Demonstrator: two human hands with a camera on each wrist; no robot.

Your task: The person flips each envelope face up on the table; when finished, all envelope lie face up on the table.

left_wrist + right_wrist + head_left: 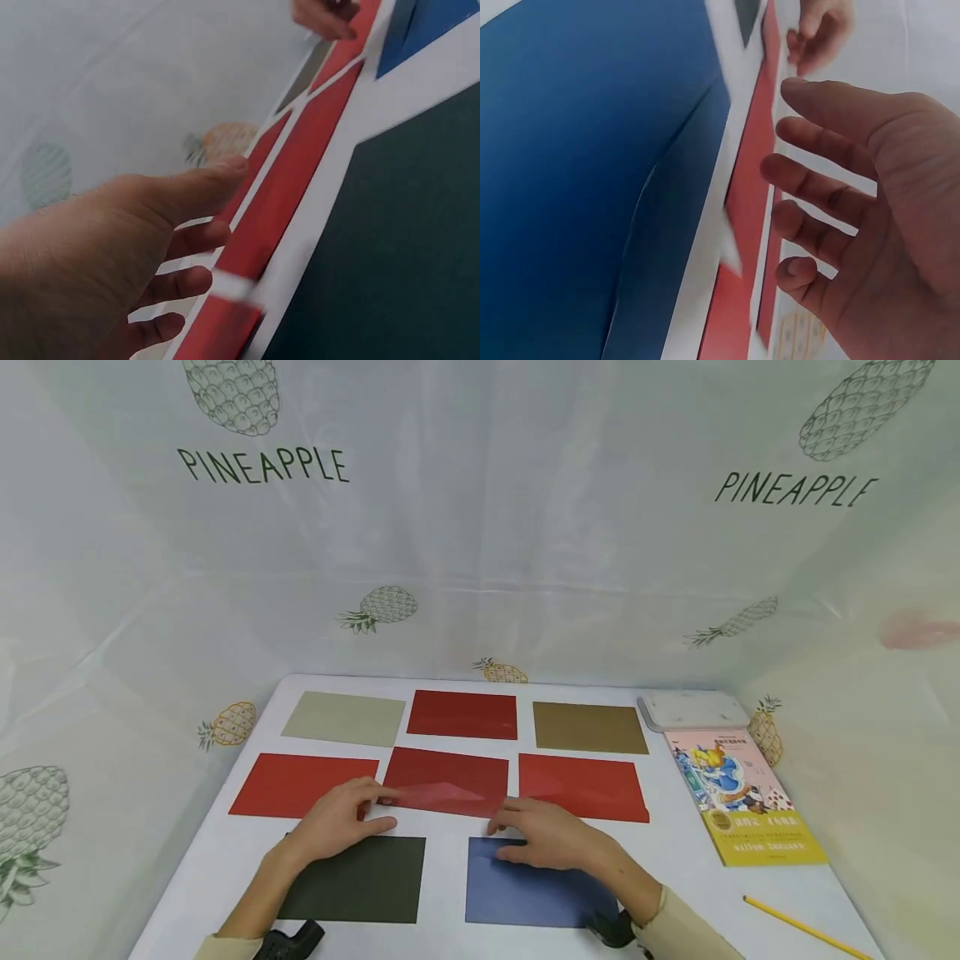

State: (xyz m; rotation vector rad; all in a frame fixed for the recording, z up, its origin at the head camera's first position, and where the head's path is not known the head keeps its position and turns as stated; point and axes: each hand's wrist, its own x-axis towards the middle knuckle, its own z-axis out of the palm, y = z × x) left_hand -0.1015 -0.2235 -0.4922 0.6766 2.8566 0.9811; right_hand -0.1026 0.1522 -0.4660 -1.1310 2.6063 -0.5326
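Observation:
In the head view my left hand (341,822) is above the gap between the left red sheet (300,785) and the dark green sheet (360,881), fingertips near the lower left corner of the middle red sheet (446,768). My right hand (551,835) is over the top edge of the blue sheet (536,893), fingers near the middle red sheet's lower right corner. Both wrist views show loosely bent, spread fingers with nothing held between them. A pale reflection crosses the middle red sheet. The right red sheet (585,785) lies just beyond my right hand.
At the back of the white table (453,902) lie beige (345,718), red (462,714) and brown (590,727) sheets. A colourful book (738,802), a white flat case (693,708) and a yellow pencil (802,927) lie on the right. A pineapple-print curtain (495,527) surrounds the table.

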